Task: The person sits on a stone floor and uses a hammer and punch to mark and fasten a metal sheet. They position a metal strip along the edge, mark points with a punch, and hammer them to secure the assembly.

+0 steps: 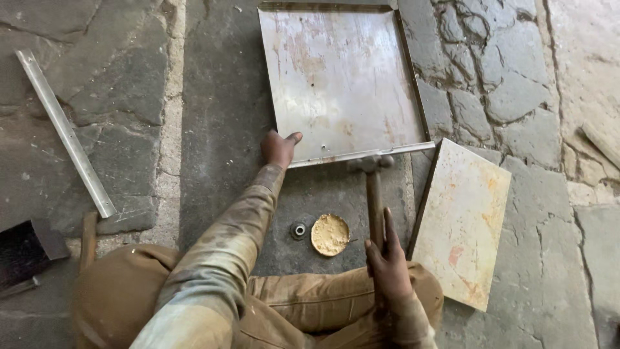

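A square sheet-metal tray (336, 77) with folded edges lies on the stone floor ahead of me. My left hand (278, 148) presses on its near left corner, thumb out along the rim. My right hand (387, 265) grips the wooden handle of a hammer (373, 194). The hammer's metal head (370, 163) rests on or just above the tray's near folded edge. I sit on the floor, with my knees below the hands.
A smaller pale metal sheet (462, 223) lies at the right. A small round lid with yellowish powder (330, 234) and a metal nut (298, 229) sit in front of my legs. A long metal angle strip (64, 132) lies at the left, dark tools (26, 249) below it.
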